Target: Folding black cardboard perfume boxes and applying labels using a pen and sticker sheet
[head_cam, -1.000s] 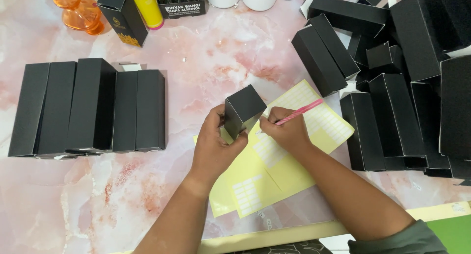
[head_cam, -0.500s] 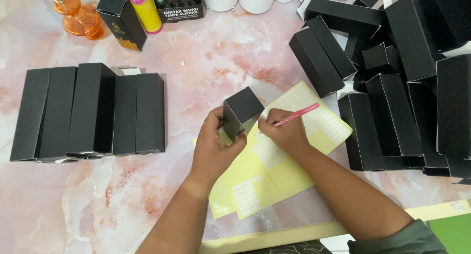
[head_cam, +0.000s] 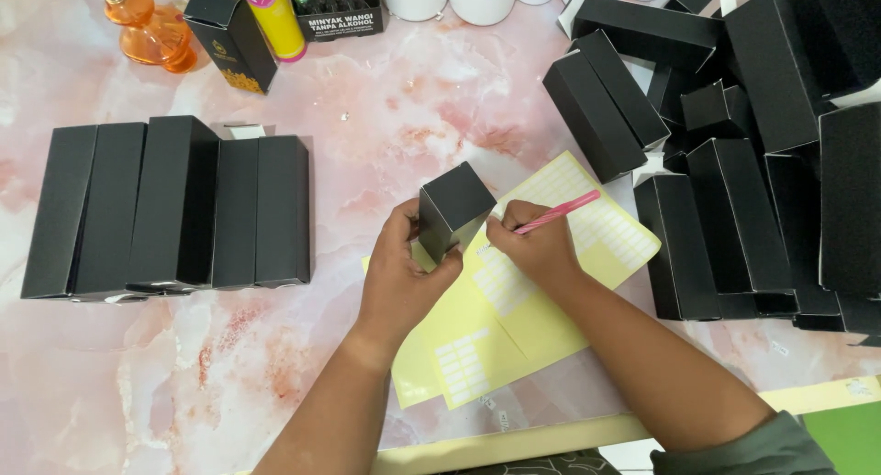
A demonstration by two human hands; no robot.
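The small black cardboard box [head_cam: 456, 207] at frame centre looks matt, its faces smooth and barely catching light. Beneath it lie pale yellow paper label sheets [head_cam: 514, 319], slightly glossy (like sticker backing). The slim pink pen [head_cam: 557, 212] appears to be smooth plastic. The pink-and-white marble-patterned tabletop [head_cam: 385, 135] is polished and faintly reflective. At the left, a row of flat black cardboard boxes [head_cam: 174, 209] shares the same matt finish. In the upper left, an orange glass bottle [head_cam: 151, 30] is translucent and shiny.
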